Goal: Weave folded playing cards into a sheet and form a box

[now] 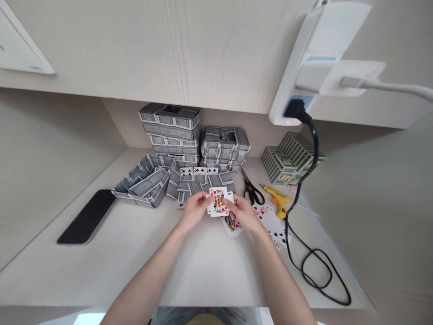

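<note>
- Between the two hands, near the middle of the white table [203,271], is a small pack of white playing cards [219,207]; the king of hearts [218,197] is uppermost and covers most of the others, so their number I cannot tell.
- Behind this king, toward the right, a white card with a black letter A [230,195] shows only its corner; its suit is too small to make out.
- Under the right hand [245,213], a colourful face card [233,229] on the table is partly covered.
- Beside the right forearm, some loose white cards with red and black marks [269,219] are partly hidden by it.
- On the far right, the black electric cable [315,153] passes before the stacked green-patterned boxes [293,155] and hides a part of them; above, the white power strip [314,58] is cut off by the upper edge.
- At the left side of the pack, the left hand [194,208] is pinching, its thumb on the front face; the fingers behind are mostly hidden.
- At the right side, the right hand also grasps the pack, with its thumb across the lower right of the king; its fingers behind are partly covered.
</note>
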### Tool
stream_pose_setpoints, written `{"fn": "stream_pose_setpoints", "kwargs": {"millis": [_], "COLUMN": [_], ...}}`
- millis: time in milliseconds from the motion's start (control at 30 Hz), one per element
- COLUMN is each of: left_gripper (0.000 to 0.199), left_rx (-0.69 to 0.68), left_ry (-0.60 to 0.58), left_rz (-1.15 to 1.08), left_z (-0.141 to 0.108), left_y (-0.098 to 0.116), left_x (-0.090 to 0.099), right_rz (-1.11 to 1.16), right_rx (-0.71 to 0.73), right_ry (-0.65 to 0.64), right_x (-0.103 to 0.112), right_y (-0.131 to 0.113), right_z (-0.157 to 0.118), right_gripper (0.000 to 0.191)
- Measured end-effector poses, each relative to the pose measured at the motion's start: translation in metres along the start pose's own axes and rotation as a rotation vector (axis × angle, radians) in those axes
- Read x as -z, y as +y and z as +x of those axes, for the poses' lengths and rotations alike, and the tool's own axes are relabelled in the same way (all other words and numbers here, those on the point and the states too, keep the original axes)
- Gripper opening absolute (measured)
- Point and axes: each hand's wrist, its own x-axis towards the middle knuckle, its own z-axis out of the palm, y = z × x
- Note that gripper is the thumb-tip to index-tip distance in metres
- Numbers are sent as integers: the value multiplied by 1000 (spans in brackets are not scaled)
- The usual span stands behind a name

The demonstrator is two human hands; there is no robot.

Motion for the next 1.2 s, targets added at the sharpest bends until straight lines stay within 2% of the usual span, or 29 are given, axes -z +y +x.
{"fn": "stream_pose_setpoints", "kwargs": {"millis": [133,267,367,567,833,1067,1200], "left_gripper": [39,45,44,44,42,40,39], "left_rx": [18,92,94,135,53,-12,-6], "left_ry": [28,-65,-141,-138,-132,-270,-272], "left_rz": [11,72,107,134,237,104,82], "left_z": [1,2,3,3,6,9,8], "left_y": [1,6,7,6,4,-2,-2], "left_x": [2,7,11,12,12,14,15], "right_rz": [-19,-6,1,33,-33,-54,-24], "right_rx": [1,-3,-5,-8,-10,-40,-43], "right_ry": [-1,15,-3,-35,-30,12,38], "right_x": [-4,-4,-4,-8,-8,-3,-2], "right_y": [7,11,10,2,3,13,17], "right_z": [2,5,4,1,1,6,8], "right_gripper": [31,31,30,33,32,36,39]}}
